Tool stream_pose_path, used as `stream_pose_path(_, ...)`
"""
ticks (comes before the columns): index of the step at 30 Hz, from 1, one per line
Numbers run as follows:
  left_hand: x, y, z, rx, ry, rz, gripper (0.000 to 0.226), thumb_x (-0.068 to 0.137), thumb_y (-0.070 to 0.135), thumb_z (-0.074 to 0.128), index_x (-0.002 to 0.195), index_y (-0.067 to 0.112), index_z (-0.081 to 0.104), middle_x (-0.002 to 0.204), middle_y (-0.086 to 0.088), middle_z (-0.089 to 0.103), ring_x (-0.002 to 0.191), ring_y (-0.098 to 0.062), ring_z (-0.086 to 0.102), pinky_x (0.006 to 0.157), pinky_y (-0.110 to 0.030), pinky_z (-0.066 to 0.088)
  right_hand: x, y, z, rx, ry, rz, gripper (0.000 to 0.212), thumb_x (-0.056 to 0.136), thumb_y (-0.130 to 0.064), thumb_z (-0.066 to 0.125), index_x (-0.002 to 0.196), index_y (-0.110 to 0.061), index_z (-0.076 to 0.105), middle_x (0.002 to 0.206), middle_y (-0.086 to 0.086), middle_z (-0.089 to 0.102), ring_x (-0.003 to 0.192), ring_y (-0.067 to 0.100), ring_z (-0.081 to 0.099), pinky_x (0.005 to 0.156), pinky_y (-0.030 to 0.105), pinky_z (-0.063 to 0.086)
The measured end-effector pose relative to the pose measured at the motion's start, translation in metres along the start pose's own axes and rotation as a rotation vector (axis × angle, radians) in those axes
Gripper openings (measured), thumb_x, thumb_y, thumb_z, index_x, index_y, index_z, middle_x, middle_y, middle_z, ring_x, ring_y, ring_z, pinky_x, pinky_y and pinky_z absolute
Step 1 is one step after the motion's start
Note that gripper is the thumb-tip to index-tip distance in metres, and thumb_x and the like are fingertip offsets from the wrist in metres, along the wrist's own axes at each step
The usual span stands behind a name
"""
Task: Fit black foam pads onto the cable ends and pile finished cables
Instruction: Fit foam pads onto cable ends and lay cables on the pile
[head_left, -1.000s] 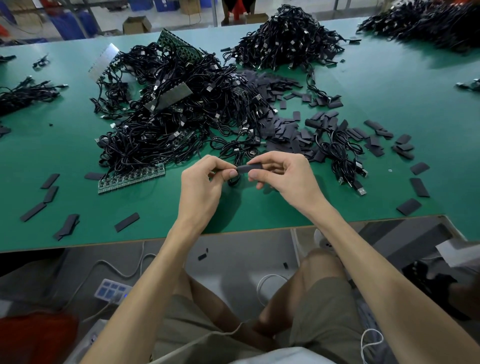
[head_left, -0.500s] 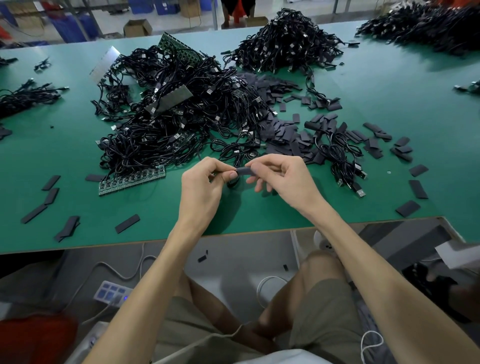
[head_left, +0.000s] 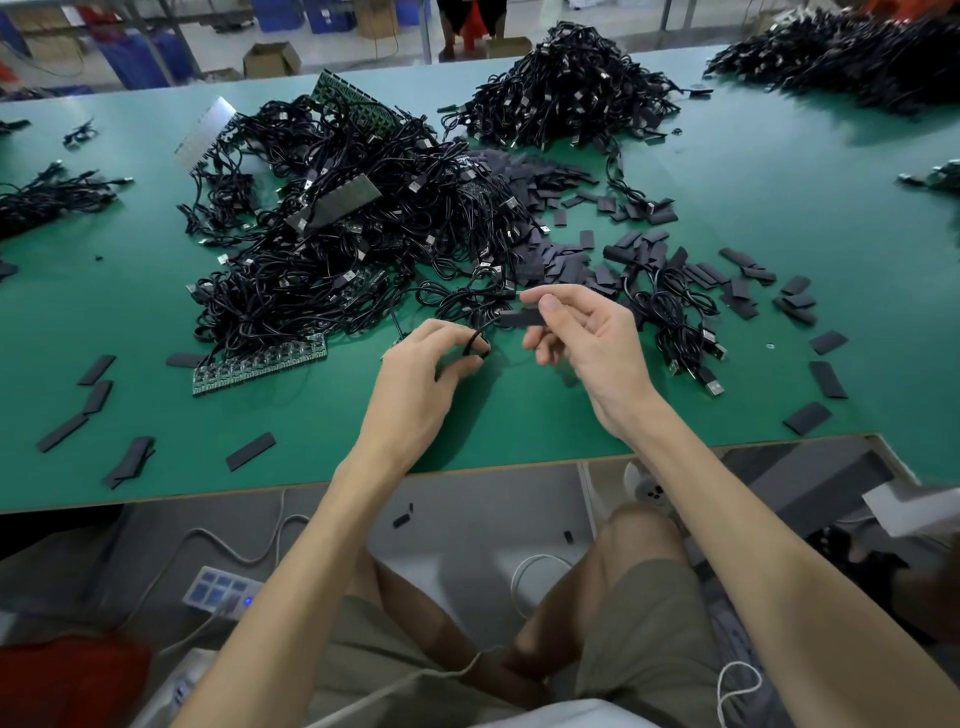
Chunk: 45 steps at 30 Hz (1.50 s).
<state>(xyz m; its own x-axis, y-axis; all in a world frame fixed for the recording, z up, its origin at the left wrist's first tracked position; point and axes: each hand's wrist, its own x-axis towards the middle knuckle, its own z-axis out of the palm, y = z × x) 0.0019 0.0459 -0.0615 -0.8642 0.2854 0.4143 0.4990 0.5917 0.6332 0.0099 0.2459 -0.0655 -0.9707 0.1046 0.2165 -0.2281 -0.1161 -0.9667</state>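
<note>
Two bare hands are working mid-frame over the green worktop (head_left: 727, 208). Fingers of the right hand (head_left: 587, 343) are pinching a flat black rectangular foam pad (head_left: 519, 318), its long axis running left-right toward the thin black looped cable (head_left: 475, 344), which the left hand (head_left: 421, 374) is gripping just lower-left.

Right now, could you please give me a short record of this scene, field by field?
left hand: grips a looped cable
right hand: pinches a pad
pad fit: cannot tell whether it sits fully on the cable end
table: green
big pile: tangled cables, beyond the left hand
far pile: cables, near the far edge
loose pads: scattered beyond the right hand
board strip: at the big pile's near edge
</note>
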Motion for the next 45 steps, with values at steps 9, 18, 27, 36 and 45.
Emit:
stream_pose_path(9,0.012,0.032,-0.012,-0.194,0.208,0.028,0.012,0.096,0.012,0.068,0.103,0.008,0.077,0.095,-0.002,0.072,0.087,-0.015,0.065,0.076,-0.027,0.048,0.002,0.003,0.002,-0.072,0.053,0.048,0.021,0.106,-0.003,0.047,0.118,-0.004,0.064,0.081,0.005,0.073,0.064,0.015,0.061,0.056,0.024,0.047)
stream_pose_path(18,0.083,0.095,0.013,-0.711,-0.008,-0.212,0.018,0.097,0.018,0.068,0.101,0.002,0.076,0.076,-0.003,0.072,0.063,-0.007,0.061,0.058,-0.023,0.052,-0.001,0.002,0.011,-0.248,-0.025,0.07,0.013,0.1,0.01,0.052,0.109,0.007,0.06,0.08,0.015,0.063,0.058,0.006,0.06,0.056,0.017,0.046)
stream_pose_path(27,0.102,0.11,0.066,-0.745,-0.218,-0.319,0.014,0.096,0.012,0.07,0.105,0.001,0.073,0.09,-0.011,0.074,0.085,-0.024,0.074,0.079,-0.035,0.064,0.003,0.003,0.011,-0.464,0.032,0.136,0.038,0.092,0.013,0.047,0.074,-0.02,0.049,0.06,-0.009,0.051,0.049,0.0,0.051,0.048,0.015,0.041)
stream_pose_path(36,0.073,0.044,0.014,-0.116,-0.065,-0.142,0.026,0.091,0.002,0.064,0.107,0.018,0.078,0.1,0.003,0.073,0.086,-0.012,0.067,0.082,-0.025,0.054,-0.002,0.002,0.009,-0.307,0.003,0.067,0.018,0.097,-0.002,0.061,0.108,-0.013,0.067,0.082,-0.004,0.072,0.066,0.01,0.065,0.056,0.027,0.049)
stream_pose_path(45,0.038,-0.01,-0.033,0.379,-0.255,-0.449,0.047,0.091,0.036,0.074,0.134,0.022,0.062,0.14,-0.014,0.045,0.134,-0.034,0.039,0.112,-0.045,0.035,-0.001,0.003,0.009,-0.34,-0.039,0.078,0.016,0.098,-0.009,0.064,0.11,-0.018,0.066,0.092,0.002,0.074,0.072,0.01,0.069,0.059,0.026,0.053)
